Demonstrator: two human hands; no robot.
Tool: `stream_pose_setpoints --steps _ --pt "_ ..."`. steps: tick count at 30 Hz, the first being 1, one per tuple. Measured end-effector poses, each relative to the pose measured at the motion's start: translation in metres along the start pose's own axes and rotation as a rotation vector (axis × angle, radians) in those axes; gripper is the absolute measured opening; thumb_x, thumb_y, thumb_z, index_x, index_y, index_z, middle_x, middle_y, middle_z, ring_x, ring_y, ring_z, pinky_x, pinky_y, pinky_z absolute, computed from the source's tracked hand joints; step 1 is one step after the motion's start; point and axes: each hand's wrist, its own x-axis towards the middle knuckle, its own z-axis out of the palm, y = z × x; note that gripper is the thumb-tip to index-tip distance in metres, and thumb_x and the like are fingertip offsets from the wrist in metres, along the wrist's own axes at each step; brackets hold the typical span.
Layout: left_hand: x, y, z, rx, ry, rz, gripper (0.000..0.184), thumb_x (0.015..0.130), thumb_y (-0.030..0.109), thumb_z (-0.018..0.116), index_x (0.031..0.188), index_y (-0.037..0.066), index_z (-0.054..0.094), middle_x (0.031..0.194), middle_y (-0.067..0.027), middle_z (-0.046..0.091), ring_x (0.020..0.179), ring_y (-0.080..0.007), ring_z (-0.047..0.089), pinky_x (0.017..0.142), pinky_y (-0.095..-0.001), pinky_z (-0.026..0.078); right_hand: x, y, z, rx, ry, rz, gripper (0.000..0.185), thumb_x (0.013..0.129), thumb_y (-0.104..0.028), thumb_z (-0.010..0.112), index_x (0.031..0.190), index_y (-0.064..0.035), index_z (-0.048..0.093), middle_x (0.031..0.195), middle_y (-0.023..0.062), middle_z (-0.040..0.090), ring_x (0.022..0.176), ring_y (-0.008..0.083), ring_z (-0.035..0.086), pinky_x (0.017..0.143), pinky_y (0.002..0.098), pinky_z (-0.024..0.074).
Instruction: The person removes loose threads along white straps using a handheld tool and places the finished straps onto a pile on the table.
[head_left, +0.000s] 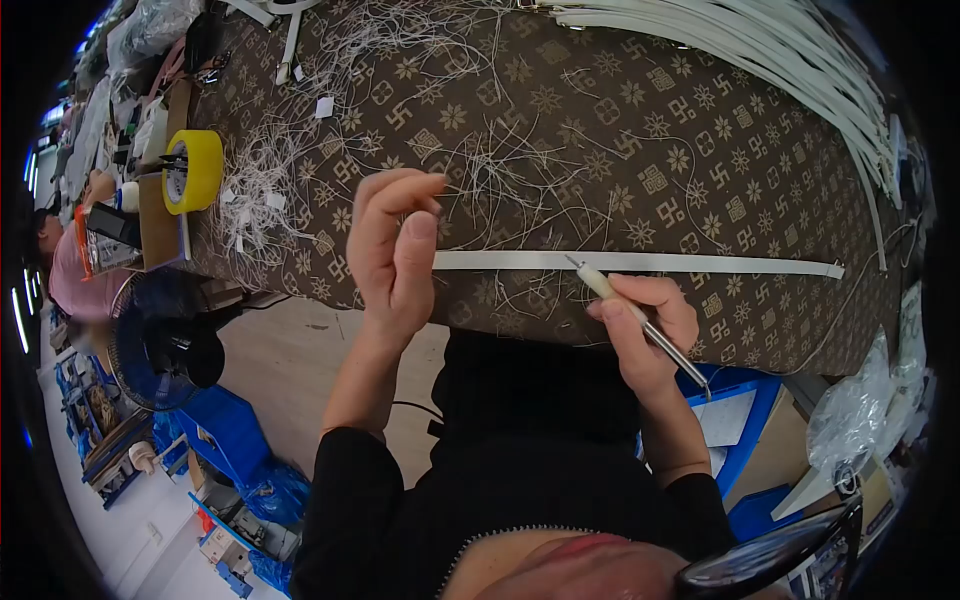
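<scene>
A long flat white strap (740,264) lies across the near side of the patterned cloth. My right hand (650,320) is closed around a pen-shaped tool (598,283) with a cream grip, a thin metal tip and a silver shaft. The tip is over or close to the strap; I cannot tell if it touches. At the strap's left end my left hand (392,250) is raised, fingers curled, with a gap between thumb and forefinger and nothing visible in it. The hand hides that end of the strap. Loose white threads (490,170) are scattered just beyond it.
Many white straps (720,60) lie bundled at the far right. A yellow tape roll (193,172) stands at the left beside a thread heap (260,190). Below the table edge are a black fan (165,340) and a blue crate (745,430). Another person (75,265) is at far left.
</scene>
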Motion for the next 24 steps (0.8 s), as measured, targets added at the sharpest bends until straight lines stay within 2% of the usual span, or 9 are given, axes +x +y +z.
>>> stream_pose_setpoints --steps 2,6,10,14,18,19,20,23,24 --pt "0.002 0.007 -0.005 0.196 0.083 0.12 0.028 0.086 0.012 0.061 0.112 0.002 0.064 0.115 -0.0107 0.059 0.1 -0.0222 0.054 0.091 -0.0319 0.039 -0.001 0.001 0.004 0.158 0.122 0.016 0.02 0.096 -0.011 0.054 0.111 0.0019 0.054 0.084 0.0135 0.067 0.072 0.0134 0.066 0.068 0.0236 0.0532" --pt "0.004 0.027 -0.013 0.721 -0.187 0.239 0.043 0.073 0.02 0.076 0.113 0.009 0.065 0.114 -0.0046 0.06 0.102 -0.0239 0.053 0.092 -0.036 0.035 -0.003 -0.004 0.004 0.206 0.189 0.034 0.022 0.098 -0.016 0.05 0.11 0.0018 0.054 0.081 0.0128 0.067 0.066 0.0124 0.062 0.063 0.0233 0.0514" --pt "-0.008 0.027 0.007 0.726 -0.267 0.255 0.05 0.064 0.026 0.083 0.11 0.013 0.068 0.106 -0.0045 0.058 0.101 -0.0249 0.053 0.091 -0.0388 0.035 -0.007 0.002 0.009 0.261 0.247 -0.013 0.028 0.101 -0.024 0.046 0.11 0.0011 0.053 0.08 0.0127 0.066 0.066 0.0147 0.06 0.064 0.027 0.0513" --pt "-0.008 0.023 0.033 0.668 -0.28 0.303 0.022 0.069 0.015 0.078 0.086 0.013 0.065 0.097 -0.0007 0.057 0.094 -0.0223 0.054 0.087 -0.0387 0.035 -0.008 0.004 0.007 0.332 0.337 -0.095 0.022 0.098 -0.015 0.052 0.114 0.0002 0.056 0.087 0.0115 0.069 0.077 0.0146 0.065 0.071 0.0275 0.0532" --pt "-0.004 0.03 0.035 0.632 -0.354 0.38 0.017 0.072 0.01 0.075 0.081 0.012 0.062 0.09 -0.001 0.061 0.086 -0.0215 0.057 0.083 -0.0364 0.037 0.012 -0.001 -0.013 -0.167 0.411 -0.346 0.02 0.087 -0.008 0.066 0.106 -0.0038 0.063 0.087 0.011 0.068 0.077 0.0228 0.066 0.073 0.0319 0.0528" --pt "-0.004 0.032 0.033 0.561 -0.397 0.295 0.015 0.073 0.009 0.075 0.081 0.01 0.062 0.084 -0.0021 0.062 0.078 -0.022 0.057 0.079 -0.0352 0.038 0.02 -0.002 -0.02 -0.387 0.414 -0.43 0.02 0.084 -0.009 0.07 0.103 -0.0054 0.065 0.086 0.0104 0.068 0.075 0.0249 0.065 0.074 0.0336 0.0532" --pt "-0.004 0.037 0.031 0.498 -0.44 0.202 0.015 0.075 0.009 0.075 0.081 0.008 0.062 0.077 -0.0032 0.063 0.071 -0.0224 0.057 0.075 -0.0341 0.04 0.022 0.0 -0.021 -0.376 0.428 -0.401 0.016 0.086 -0.013 0.067 0.101 -0.0077 0.067 0.083 0.006 0.069 0.07 0.0218 0.064 0.07 0.034 0.0509" --pt "-0.003 0.054 0.014 0.354 -0.469 0.021 0.013 0.077 0.005 0.074 0.079 0.004 0.061 0.064 -0.0047 0.06 0.057 -0.018 0.056 0.062 -0.029 0.042 0.016 0.005 -0.031 -0.559 0.365 -0.317 0.016 0.083 -0.015 0.071 0.098 -0.0087 0.068 0.077 0.0054 0.068 0.063 0.0222 0.064 0.06 0.0341 0.0504" --pt "-0.003 0.057 0.004 0.093 -0.499 -0.293 0.012 0.077 0.001 0.074 0.083 0.0 0.064 0.065 -0.0027 0.062 0.059 -0.0091 0.056 0.054 -0.024 0.041 0.019 0.007 -0.038 -0.571 0.425 -0.396 0.015 0.082 -0.016 0.072 0.095 -0.009 0.07 0.074 0.0079 0.067 0.06 0.0238 0.063 0.052 0.0341 0.0481"
